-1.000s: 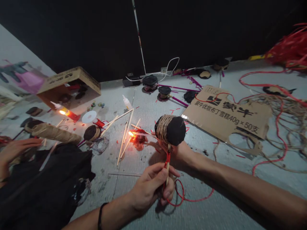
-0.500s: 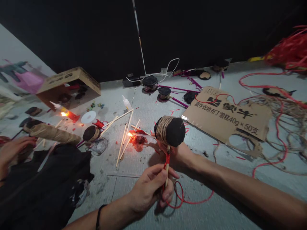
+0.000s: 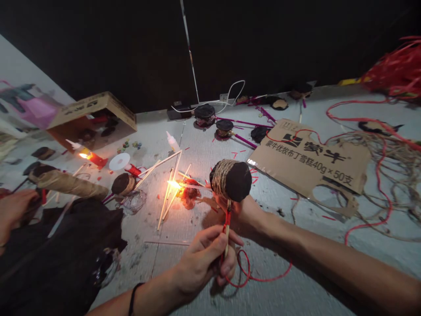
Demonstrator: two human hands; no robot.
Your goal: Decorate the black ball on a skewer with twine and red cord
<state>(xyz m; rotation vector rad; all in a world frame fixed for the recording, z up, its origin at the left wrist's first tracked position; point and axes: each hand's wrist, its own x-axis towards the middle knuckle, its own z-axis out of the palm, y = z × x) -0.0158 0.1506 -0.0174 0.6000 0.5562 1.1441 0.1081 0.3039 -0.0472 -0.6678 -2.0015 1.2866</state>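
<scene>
My left hand [image 3: 212, 254] is closed around the wooden stick of a small rattle drum [image 3: 230, 179], its black drum head tilted toward me and twine wound about its side. Red cord [image 3: 227, 218] wraps the upper stick and trails in a loop to the floor. Beyond the drum, partly hidden by it, my right hand [image 3: 241, 210] grips a thin translucent glue stick [image 3: 194, 187]. The far tip of that stick is in a bright flame [image 3: 173, 184] beside melted red wax [image 3: 190, 193].
Wooden sticks [image 3: 164, 199] lie around the flame. A co-worker's hand [image 3: 16, 208] is at the left, near black cloth [image 3: 66, 245]. Further back are a cardboard box [image 3: 108, 103], a glue bottle [image 3: 173, 141], a second burning candle [image 3: 97, 161] and a cardboard sheet [image 3: 309, 158].
The flame at the glue stick's tip has grown larger and brighter. Both my hands keep their hold. The co-worker's hand at the left has shifted slightly.
</scene>
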